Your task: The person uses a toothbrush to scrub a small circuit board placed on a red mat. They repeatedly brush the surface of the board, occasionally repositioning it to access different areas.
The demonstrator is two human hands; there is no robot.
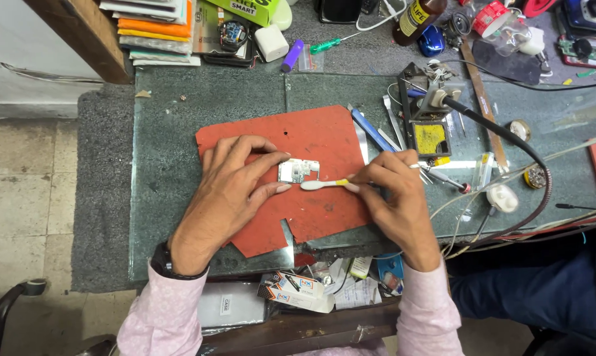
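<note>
Small silvery circuit board (298, 171) lies flat beside white-headed toothbrush (319, 184).

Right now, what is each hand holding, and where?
Right hand grips a toothbrush by its handle; left hand steadies a small circuit board at its edges.

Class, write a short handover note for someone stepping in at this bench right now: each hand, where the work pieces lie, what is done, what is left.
Left hand: fingers pin the small circuit board on the red mat.
Right hand: grips a toothbrush, its white head just below the board.
Soldering iron rests in its stand.
Done: board is laid out on the mat.
Left: how much is brushed cannot be told.
</note>
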